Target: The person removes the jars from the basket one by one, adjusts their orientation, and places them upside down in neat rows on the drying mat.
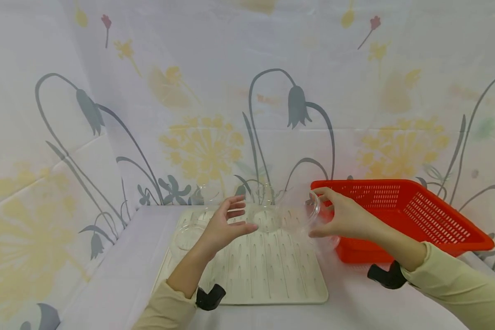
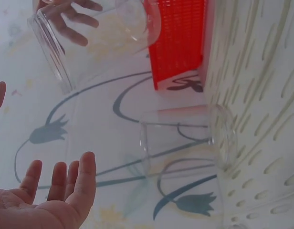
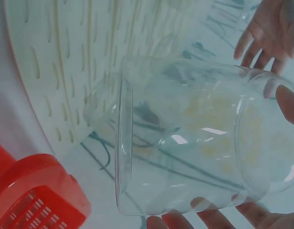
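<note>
My right hand (image 1: 342, 215) grips a clear jar (image 3: 185, 138) over the right side of the pale draining mat (image 1: 268, 279). In the right wrist view its thumb lies on one side of the jar and its fingers curve round the other. The jar is tipped sideways, its wide rim turned away from the palm. My left hand (image 1: 227, 227) hovers above the mat, fingers loosely bent with nothing in them, a short way left of the jar. Another clear jar (image 2: 178, 140) stands upright on the mat between the hands, and more clear containers (image 1: 189, 237) are at the mat's left side.
A red perforated basket (image 1: 375, 252) stands on the right, close beside the mat, with my right forearm passing over its near edge. White cloth covers the table. Behind everything hangs a flower-printed curtain (image 1: 214, 91).
</note>
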A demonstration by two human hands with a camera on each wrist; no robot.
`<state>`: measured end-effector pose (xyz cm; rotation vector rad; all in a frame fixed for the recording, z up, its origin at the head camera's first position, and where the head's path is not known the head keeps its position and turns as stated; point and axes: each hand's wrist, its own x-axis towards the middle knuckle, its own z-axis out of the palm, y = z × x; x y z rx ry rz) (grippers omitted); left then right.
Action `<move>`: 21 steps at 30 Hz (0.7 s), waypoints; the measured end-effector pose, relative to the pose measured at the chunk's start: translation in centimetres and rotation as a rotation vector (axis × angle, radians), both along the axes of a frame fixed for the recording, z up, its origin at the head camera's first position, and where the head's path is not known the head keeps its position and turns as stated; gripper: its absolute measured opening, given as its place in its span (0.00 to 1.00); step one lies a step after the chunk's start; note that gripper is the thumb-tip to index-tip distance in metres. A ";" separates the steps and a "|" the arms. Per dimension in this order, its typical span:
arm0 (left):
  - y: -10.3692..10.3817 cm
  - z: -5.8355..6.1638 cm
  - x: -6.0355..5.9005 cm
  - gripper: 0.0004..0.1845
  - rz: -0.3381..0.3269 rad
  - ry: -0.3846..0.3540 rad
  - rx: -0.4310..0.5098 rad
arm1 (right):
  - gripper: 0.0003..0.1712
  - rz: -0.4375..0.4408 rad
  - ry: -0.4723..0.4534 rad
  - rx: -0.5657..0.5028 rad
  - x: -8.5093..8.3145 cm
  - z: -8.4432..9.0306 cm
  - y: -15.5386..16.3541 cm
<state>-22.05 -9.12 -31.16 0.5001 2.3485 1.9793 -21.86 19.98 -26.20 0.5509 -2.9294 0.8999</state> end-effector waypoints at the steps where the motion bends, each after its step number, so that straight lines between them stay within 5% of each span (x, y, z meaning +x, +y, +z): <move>1: 0.2 0.0 0.0 0.38 -0.009 -0.002 -0.001 | 0.53 0.005 0.000 0.004 0.1 -0.1 -0.2; 21: 3.0 0.5 0.4 0.46 -0.141 -0.032 -0.058 | 0.50 0.069 0.004 -0.014 0.5 -1.3 -2.6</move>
